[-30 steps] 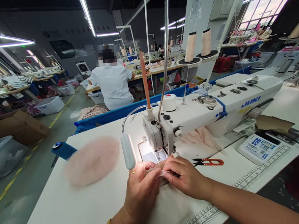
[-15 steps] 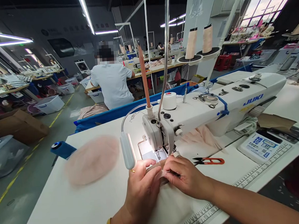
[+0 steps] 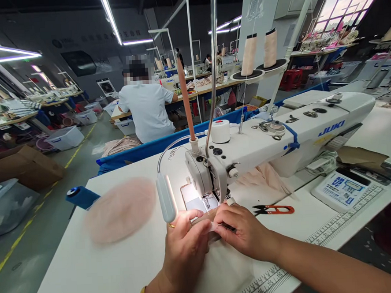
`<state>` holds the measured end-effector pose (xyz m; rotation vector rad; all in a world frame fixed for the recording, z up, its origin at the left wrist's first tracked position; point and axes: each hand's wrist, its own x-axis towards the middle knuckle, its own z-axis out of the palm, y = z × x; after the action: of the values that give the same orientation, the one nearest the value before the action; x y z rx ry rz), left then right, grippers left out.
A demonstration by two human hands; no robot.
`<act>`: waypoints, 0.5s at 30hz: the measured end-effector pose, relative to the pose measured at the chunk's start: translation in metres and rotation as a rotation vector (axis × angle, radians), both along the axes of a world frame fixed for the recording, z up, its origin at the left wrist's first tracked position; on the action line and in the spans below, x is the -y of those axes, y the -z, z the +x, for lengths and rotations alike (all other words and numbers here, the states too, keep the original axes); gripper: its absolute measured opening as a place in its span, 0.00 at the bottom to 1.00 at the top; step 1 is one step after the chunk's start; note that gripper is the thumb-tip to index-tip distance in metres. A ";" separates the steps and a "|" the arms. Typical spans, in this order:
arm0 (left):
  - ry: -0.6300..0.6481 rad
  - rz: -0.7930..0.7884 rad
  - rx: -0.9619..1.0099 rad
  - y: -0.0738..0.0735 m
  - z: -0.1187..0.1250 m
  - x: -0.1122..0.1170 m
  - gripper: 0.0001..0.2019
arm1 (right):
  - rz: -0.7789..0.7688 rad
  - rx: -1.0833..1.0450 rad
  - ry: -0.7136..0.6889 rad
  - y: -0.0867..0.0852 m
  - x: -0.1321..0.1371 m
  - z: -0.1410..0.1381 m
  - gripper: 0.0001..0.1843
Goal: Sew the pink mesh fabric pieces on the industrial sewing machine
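My left hand [image 3: 185, 249] and my right hand [image 3: 242, 230] meet just in front of the presser foot of a white JUKI sewing machine [image 3: 281, 137]. Both pinch a small pale strip of fabric or elastic [image 3: 215, 227] between thumb and fingers, over a cream fabric piece [image 3: 229, 268] lying on the white table [image 3: 91, 276]. The machine's lamp [image 3: 166, 197] shines on the needle plate [image 3: 199, 201] beside my left hand.
Red-handled thread snips [image 3: 274, 210] lie right of my right hand. A round pink fabric piece [image 3: 121, 208] lies at left, pink cloth [image 3: 265, 177] bunches behind the needle. A control panel [image 3: 340, 190] sits at right. A person in a white shirt [image 3: 146, 107] sits ahead.
Both hands stay pinched on the strip in almost the same spot. Only my head has shifted slightly.
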<state>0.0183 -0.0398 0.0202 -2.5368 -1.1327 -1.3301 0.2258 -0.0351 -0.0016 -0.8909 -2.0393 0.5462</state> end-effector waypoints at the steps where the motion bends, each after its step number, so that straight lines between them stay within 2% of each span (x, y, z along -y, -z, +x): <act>1: 0.001 -0.007 0.000 0.000 0.000 0.000 0.11 | -0.001 0.001 0.001 0.000 0.000 0.000 0.11; 8: 0.003 0.014 -0.023 -0.002 0.000 -0.002 0.11 | 0.000 0.030 -0.006 0.002 0.001 0.000 0.11; 11: 0.009 -0.014 -0.034 -0.001 0.000 -0.001 0.11 | 0.000 0.000 -0.008 0.000 0.002 0.001 0.03; 15: 0.032 -0.076 -0.028 0.002 -0.001 0.000 0.11 | 0.024 -0.024 -0.070 -0.002 0.002 0.002 0.16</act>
<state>0.0169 -0.0398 0.0181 -2.6286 -1.1649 -1.2787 0.2281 -0.0368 0.0008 -0.7971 -2.0574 0.5667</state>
